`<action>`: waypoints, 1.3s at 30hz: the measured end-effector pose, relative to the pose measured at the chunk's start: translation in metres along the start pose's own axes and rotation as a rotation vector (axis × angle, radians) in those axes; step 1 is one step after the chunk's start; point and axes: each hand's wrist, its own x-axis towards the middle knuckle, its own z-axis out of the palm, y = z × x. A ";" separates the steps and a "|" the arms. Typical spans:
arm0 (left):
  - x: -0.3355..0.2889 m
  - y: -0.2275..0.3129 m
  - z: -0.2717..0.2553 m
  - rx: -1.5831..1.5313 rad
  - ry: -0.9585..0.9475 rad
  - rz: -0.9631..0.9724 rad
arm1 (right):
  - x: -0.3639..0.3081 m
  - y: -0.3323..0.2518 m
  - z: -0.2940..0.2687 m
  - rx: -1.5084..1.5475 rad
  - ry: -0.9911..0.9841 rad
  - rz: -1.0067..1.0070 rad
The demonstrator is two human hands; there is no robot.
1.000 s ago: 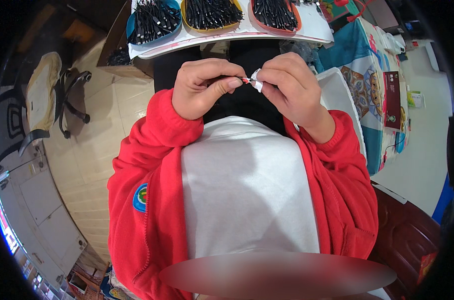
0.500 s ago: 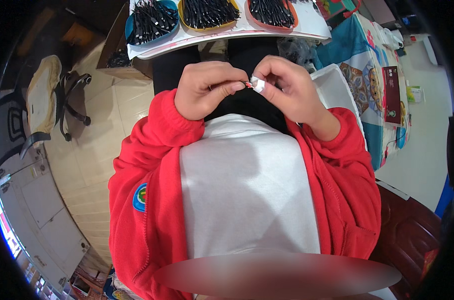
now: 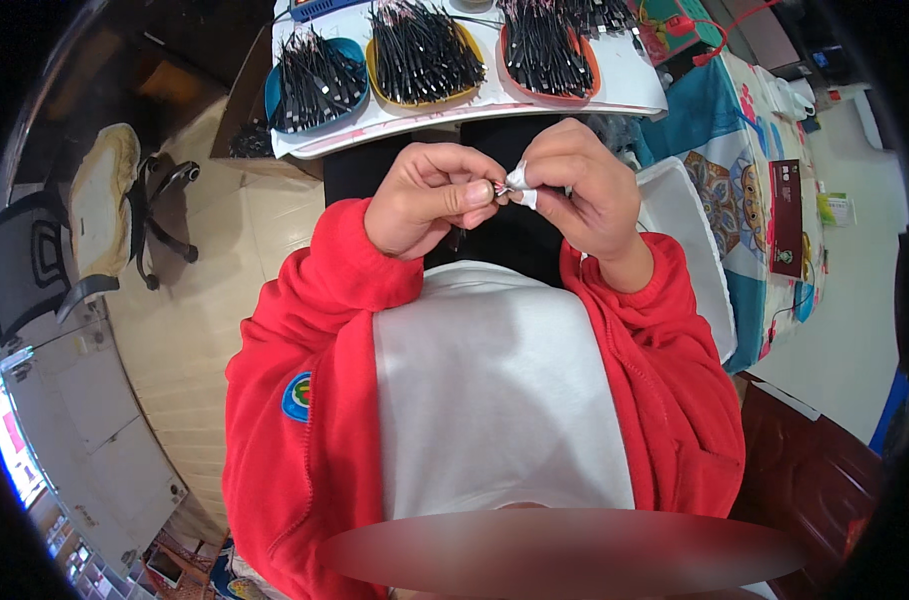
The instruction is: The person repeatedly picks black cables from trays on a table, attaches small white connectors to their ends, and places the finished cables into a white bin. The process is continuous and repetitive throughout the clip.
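My left hand (image 3: 429,203) pinches the end of a thin dark cable between thumb and index finger. Fine reddish and pale wires (image 3: 500,188) fan out past those fingertips. Across from it, my right hand (image 3: 592,195) has its thumb and index tip at the wires, fingers bent in a pinch. White wraps (image 3: 519,176) cover the tips of that thumb and index finger. Both hands are in front of my body, just short of the white table (image 3: 414,122). A bit of dark cable seems to hang below my left hand; the rest is hidden.
On the table stand a blue tray (image 3: 358,48), a yellow tray (image 3: 376,88) and an orange-red tray (image 3: 588,84), full of black cables. A white bin (image 3: 689,235) is at my right, beside a cloth-covered table (image 3: 714,110). A cardboard box (image 3: 236,135) and a chair (image 3: 109,200) are at left.
The view has tilted, so the table and trays show more fully. My left fingers have curled in more, and my right thumb and index finger have parted slightly around the wires.
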 end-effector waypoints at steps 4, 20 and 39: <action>0.019 0.008 0.002 -0.089 -0.033 -0.045 | 0.009 0.010 -0.005 0.062 0.022 0.023; 0.091 0.078 0.006 0.696 0.199 -0.095 | 0.027 0.092 -0.014 0.303 0.193 0.209; 0.260 0.080 -0.157 2.201 -0.104 0.056 | 0.001 0.142 -0.022 0.322 0.080 0.618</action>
